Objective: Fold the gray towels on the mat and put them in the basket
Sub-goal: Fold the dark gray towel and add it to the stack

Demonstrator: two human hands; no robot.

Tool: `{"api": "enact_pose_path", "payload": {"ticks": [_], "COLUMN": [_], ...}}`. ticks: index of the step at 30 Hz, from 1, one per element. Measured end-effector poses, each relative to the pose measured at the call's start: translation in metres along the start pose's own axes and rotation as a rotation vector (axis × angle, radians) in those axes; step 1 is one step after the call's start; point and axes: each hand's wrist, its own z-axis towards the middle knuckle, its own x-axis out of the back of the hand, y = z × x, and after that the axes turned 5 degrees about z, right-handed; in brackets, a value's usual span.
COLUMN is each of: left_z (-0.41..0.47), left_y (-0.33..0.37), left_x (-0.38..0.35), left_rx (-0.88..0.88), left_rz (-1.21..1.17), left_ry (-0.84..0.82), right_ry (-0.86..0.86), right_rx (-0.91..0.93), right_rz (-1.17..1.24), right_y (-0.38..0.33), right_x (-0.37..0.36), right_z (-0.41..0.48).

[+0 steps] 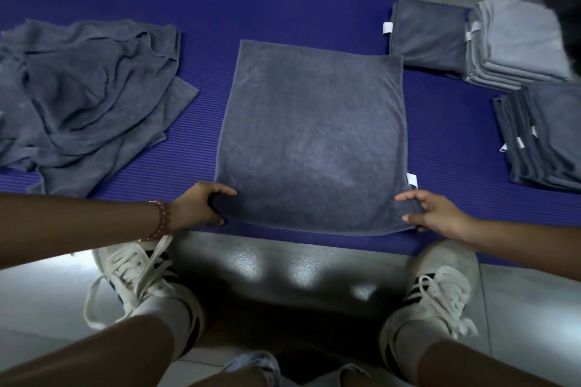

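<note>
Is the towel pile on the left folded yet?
No: left pile lies crumpled and wrinkled, unlike the squared stacks at right.

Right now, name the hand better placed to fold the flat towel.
Left, likely: left hand grips the flat towel at its near-left corner, fingers curled; the right hand only touches its corner, fingers straight.
</note>
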Motion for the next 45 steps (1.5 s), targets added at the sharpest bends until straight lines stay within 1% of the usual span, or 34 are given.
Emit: {"api": "enact_pose_path", "payload": {"ticks": [1, 3, 5, 6, 8, 10, 11, 13, 14, 16, 17, 18, 19, 20, 22, 23, 24, 25, 26, 28, 29, 33, 35, 37, 39, 41, 45], "left_z": [0.0, 0.002, 0.01, 0.016, 0.029, 0.046, 0.058, 0.086, 0.1, 0.127, 0.139, 0.151, 0.163, 0.174, 0.187, 0.193, 0.194, 0.193, 0.189, 0.181, 0.177, 0.162, 0.159, 0.157, 0.153, 0.139, 0.094], "left_y": [0.003, 0.007, 0.012, 0.016, 0.024, 0.035, 0.038, 0.049, 0.053, 0.059, 0.063, 0.063, 0.061, 0.06, 0.055, 0.049, 0.043, 0.038, 0.035, 0.03, 0.028, 0.028, 0.024, 0.023, 0.023, 0.022, 0.006], "left_x": [0.004, 0.012, 0.026, 0.034, 0.053, 0.07, 0.078, 0.094, 0.102, 0.116, 0.122, 0.125, 0.126, 0.124, 0.115, 0.107, 0.1, 0.094, 0.091, 0.083, 0.078, 0.059, 0.06, 0.069, 0.076, 0.075, 0.049], "left_rx": [-0.005, -0.068, -0.137, -0.196, -0.298, -0.285, -0.26, -0.183, -0.15, -0.064, -0.006, 0.033, 0.063, 0.082, 0.133, 0.167, 0.195, 0.218, 0.226, 0.17, 0.132, 0.068, 0.043, 0.003, -0.017, -0.058, -0.074], "left_rz": [0.012, 0.036, 0.048, 0.057, 0.016, -0.075, -0.12, -0.166, -0.227, -0.442, -0.543, -0.59, -0.56, -0.485, -0.372, -0.364, -0.369, -0.357, -0.324, -0.222, -0.179, -0.102, -0.002, 0.075, 0.08, 0.095, 0.023], "left_ry": [-0.035, -0.041, 0.055, 0.113, 0.183, 0.221, 0.245, 0.312, 0.322, 0.321, 0.346, 0.389, 0.428, 0.439, 0.377, 0.338, 0.321, 0.334, 0.35, 0.375, 0.383, 0.439, 0.423, 0.408, 0.389, 0.354, 0.238], "right_ry": [-0.029, -0.156, -0.325, -0.384, -0.404, -0.308, -0.215, -0.009, 0.072, 0.158, 0.195, 0.232, 0.264, 0.272, 0.179, 0.121, 0.103, 0.149, 0.247, 0.413, 0.445, 0.47, 0.471, 0.468, 0.431, 0.347, 0.061], "right_rx": [-0.015, -0.05, -0.058, -0.053, -0.024, 0.085, 0.145, 0.205, 0.218, 0.201, 0.194, 0.18, 0.156, 0.114, -0.02, -0.09, -0.116, -0.084, -0.044, 0.017, 0.034, 0.134, 0.172, 0.19, 0.181, 0.158, 0.051], "right_rz": [0.029, 0.096, 0.114, 0.13, 0.13, 0.02, -0.021, -0.004, 0.04, 0.185, 0.283, 0.372, 0.431, 0.419, 0.319, 0.268, 0.239, 0.229, 0.21, 0.141, 0.115, -0.031, -0.174, -0.258, -0.281, -0.283, -0.136], "right_y": [-0.004, -0.014, -0.026, -0.035, -0.055, -0.076, -0.085, -0.098, -0.104, -0.113, -0.118, -0.121, -0.123, -0.121, -0.111, -0.106, -0.1, -0.096, -0.093, -0.088, -0.084, -0.073, -0.076, -0.079, -0.079, -0.067, -0.027], "right_x": [0.002, 0.01, 0.022, 0.029, 0.04, 0.046, 0.05, 0.063, 0.07, 0.083, 0.087, 0.09, 0.092, 0.093, 0.089, 0.084, 0.077, 0.07, 0.062, 0.046, 0.04, 0.03, 0.035, 0.044, 0.052, 0.057, 0.046], "right_z": [-0.002, -0.007, -0.01, -0.01, -0.003, 0.007, 0.013, 0.031, 0.042, 0.07, 0.085, 0.1, 0.116, 0.131, 0.154, 0.16, 0.164, 0.166, 0.165, 0.155, 0.149, 0.135, 0.134, 0.133, 0.13, 0.124, 0.086]}}
